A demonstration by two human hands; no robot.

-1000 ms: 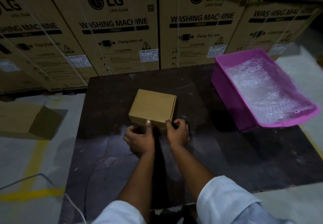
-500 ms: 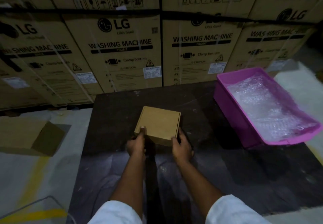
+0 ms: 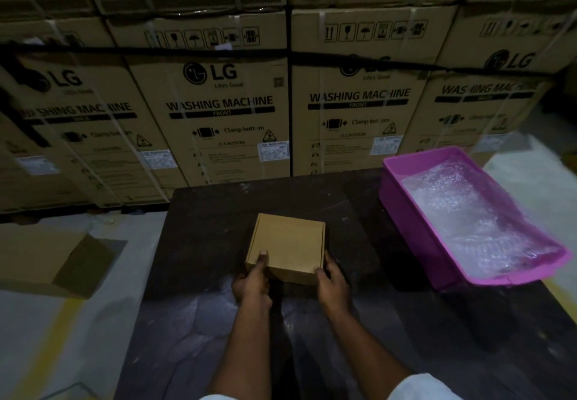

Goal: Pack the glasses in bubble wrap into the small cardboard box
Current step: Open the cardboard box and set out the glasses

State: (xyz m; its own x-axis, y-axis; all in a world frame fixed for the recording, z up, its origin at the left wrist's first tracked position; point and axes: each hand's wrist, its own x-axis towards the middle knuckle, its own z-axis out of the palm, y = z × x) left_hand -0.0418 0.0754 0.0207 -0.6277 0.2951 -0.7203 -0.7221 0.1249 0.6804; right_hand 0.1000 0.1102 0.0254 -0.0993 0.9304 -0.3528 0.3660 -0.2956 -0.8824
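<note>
The small cardboard box [image 3: 287,248] is sitting shut on the dark table [image 3: 218,212], close to the person. The left hand [image 3: 253,281] is gripping the near left corner, with its thumb lying flat on the lid. The right hand [image 3: 332,284] is holding the near right side, fingers curled along the wall.

I think the person is getting ready to open the box or turn it. To do this well, both hands should be keeping the box steady while the thumb is lifting the front flap slowly, so the thin card is not tearing.

The bubble wrap [image 3: 468,212] is lying in the pink tray [image 3: 396,193] at the right side of the table, well apart from the box. I cannot tell where the glasses are in it.

Behind the table, big cartons [image 3: 224,103] are standing in a stack. They are saying "LG", "Life's Good", "WASHING MACHINE", "FRONT", "Clamp bottom" and "CAUTION". The small white stickers are too blurry to read.
</note>
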